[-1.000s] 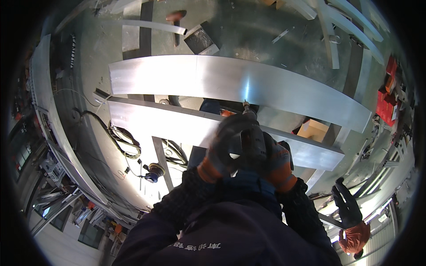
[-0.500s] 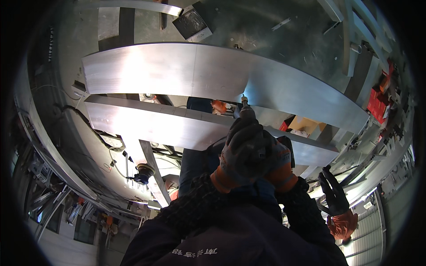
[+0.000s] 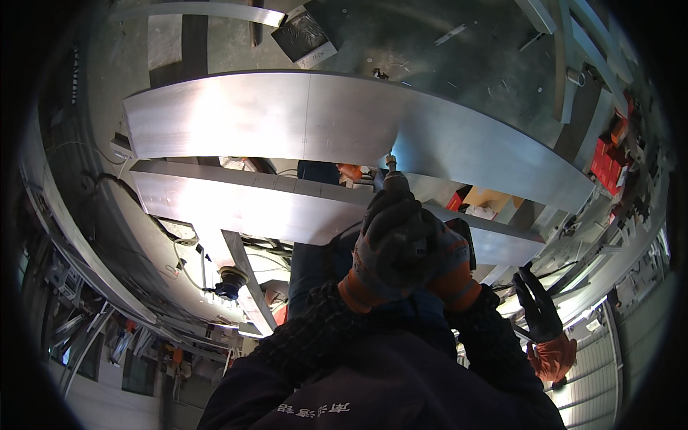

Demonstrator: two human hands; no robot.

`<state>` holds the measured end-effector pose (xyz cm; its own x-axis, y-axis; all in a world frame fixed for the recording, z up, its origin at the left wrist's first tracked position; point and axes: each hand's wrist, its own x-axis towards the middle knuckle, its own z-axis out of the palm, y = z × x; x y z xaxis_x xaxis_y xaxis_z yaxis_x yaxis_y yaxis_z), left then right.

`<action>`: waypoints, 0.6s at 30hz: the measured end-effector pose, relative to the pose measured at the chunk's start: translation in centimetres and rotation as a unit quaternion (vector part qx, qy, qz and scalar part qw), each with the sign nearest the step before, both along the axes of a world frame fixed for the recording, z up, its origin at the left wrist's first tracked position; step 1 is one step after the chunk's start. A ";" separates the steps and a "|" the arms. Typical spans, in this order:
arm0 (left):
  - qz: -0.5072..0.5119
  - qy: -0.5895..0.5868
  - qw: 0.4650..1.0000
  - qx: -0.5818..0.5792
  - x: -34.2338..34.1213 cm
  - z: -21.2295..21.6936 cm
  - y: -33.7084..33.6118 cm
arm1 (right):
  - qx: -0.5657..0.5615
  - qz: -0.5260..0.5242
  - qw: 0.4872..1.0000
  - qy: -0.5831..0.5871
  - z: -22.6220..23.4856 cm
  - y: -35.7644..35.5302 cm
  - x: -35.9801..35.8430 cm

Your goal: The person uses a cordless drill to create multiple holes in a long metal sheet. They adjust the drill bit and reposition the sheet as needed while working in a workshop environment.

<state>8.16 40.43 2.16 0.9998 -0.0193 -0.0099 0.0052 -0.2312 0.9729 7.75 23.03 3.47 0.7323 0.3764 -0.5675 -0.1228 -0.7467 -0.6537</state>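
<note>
Both my hands wear grey and orange gloves and are closed together round a drill-like power tool [image 3: 395, 183]. My left hand [image 3: 387, 233] wraps over its body. My right hand [image 3: 453, 269] grips it from the right side, where a dark block shows beside the glove. Much of the tool is hidden by the gloves. Its narrow brass-coloured tip points away from me and meets or nearly meets the near edge of a long, curved silver metal panel [image 3: 251, 118]. A bluish light falls on the panel just right of the tip. A second silver metal strip [image 3: 244, 201] runs nearer me, under the tool.
A dark box [image 3: 304, 37] lies on the floor beyond the panel. Red boxes [image 3: 608, 168] stand at the right. At the left, a round black power tool [image 3: 231, 282] rests near cables. Another person [image 3: 548, 322] is at the lower right.
The view has shifted slightly, so the panel and dark box sit a little farther left. My hands keep the same grip, and the tool's tip stays at the panel's near edge.
</note>
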 end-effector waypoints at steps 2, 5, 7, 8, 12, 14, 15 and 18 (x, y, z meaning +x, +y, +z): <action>0.002 0.005 1.000 -0.004 -0.1 0.0 0.0 | 0.001 0.002 1.000 0.002 0.0 0.0 0.1; 0.013 -0.006 1.000 -0.010 -0.2 -0.1 -0.2 | 0.003 0.003 1.000 0.011 0.2 0.1 0.5; 0.021 -0.005 1.000 -0.009 -0.1 -0.1 -0.3 | -0.004 0.010 1.000 0.021 0.3 0.2 0.9; 0.024 0.003 1.000 -0.008 0.2 0.1 -0.3 | -0.012 0.012 1.000 0.023 0.5 0.3 1.0; 0.019 0.028 0.999 -0.029 0.9 0.4 0.2 | -0.045 0.016 0.999 0.019 1.1 0.6 0.8; 0.033 0.005 0.998 -0.045 0.1 -0.4 0.0 | -0.049 0.017 0.999 0.009 1.1 0.8 1.0; 0.041 -0.005 0.998 -0.054 -0.2 -0.5 0.0 | -0.046 0.019 0.999 0.005 1.3 0.9 1.2; 0.021 0.006 0.999 -0.039 0.1 -0.1 0.3 | -0.042 0.027 0.999 0.000 1.2 0.9 1.0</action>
